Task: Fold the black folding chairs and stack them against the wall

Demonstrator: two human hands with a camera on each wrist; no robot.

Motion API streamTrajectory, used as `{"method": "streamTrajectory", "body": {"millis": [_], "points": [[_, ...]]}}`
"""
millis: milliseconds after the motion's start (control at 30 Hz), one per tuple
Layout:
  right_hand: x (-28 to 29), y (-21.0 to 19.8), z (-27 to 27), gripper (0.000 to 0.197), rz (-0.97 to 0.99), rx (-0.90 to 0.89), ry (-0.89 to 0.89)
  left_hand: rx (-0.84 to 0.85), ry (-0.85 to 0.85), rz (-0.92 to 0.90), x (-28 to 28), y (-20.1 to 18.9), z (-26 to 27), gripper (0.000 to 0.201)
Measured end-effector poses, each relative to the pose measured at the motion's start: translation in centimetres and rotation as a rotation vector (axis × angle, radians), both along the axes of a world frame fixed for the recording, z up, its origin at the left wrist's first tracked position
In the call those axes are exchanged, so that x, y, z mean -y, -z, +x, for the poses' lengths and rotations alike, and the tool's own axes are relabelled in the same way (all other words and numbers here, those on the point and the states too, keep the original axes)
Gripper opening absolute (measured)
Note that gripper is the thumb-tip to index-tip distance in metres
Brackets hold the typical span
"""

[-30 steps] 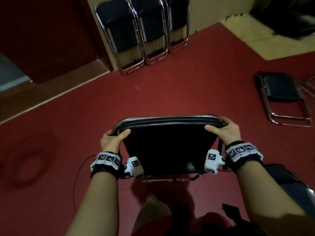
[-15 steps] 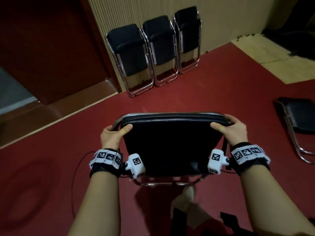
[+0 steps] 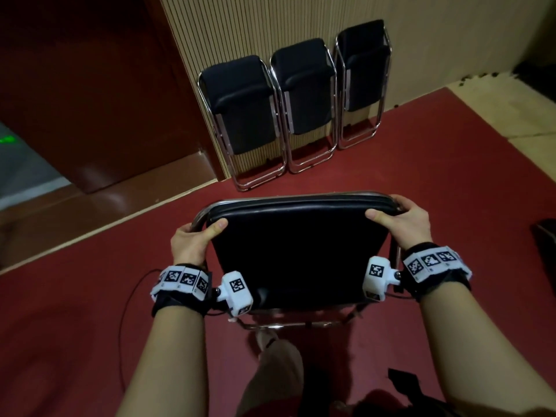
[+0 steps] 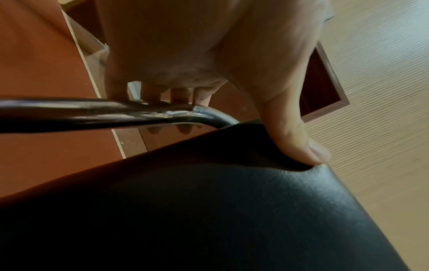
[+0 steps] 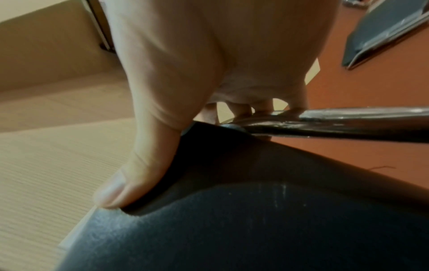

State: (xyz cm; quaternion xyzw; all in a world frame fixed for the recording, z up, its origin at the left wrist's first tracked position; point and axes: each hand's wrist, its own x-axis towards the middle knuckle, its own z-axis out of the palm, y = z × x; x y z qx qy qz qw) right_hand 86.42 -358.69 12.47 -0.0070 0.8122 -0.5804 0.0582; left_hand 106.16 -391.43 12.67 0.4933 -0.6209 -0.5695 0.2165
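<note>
Head view: I hold the folded black chair [image 3: 298, 251] off the red floor [image 3: 421, 182], my left hand [image 3: 192, 245] and right hand [image 3: 404, 225] clamped on its upper corners, facing three folded chairs [image 3: 294, 97] leaning side by side on the ribbed wall [image 3: 270, 22]. Left wrist: my fingers [image 4: 178, 97] curl round the chrome tube [image 4: 92, 114], thumb pressing the black pad. Right wrist: the same grip mirrored, thumb [image 5: 139, 170] denting the pad, fingers wrapped on the tube; another chair [image 5: 383, 31] lies on the floor behind.
</note>
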Motion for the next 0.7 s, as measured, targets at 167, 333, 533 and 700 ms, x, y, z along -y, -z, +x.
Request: {"method": "streamTrajectory", "body": {"millis": [167, 333, 533, 700], "points": [[5.2, 1.0, -10.0, 0.062, -0.009, 0.012, 0.042, -0.013, 0.034, 0.028, 5.6, 0.9, -10.8, 0.054], [9.9, 0.4, -19.0, 0.066, -0.005, -0.004, 0.105, 0.013, 0.110, 0.037, 11.6, 0.4, -21.3, 0.066], [14.1, 0.2, -29.9, 0.061, -0.002, -0.036, 0.107, -0.013, 0.136, 0.035, 15.8, -0.6, -32.8, 0.033], [18.3, 1.4, -41.4, 0.055, -0.020, -0.004, 0.029, -0.004, 0.074, 0.034, 18.2, -0.3, -42.4, 0.031]]}}
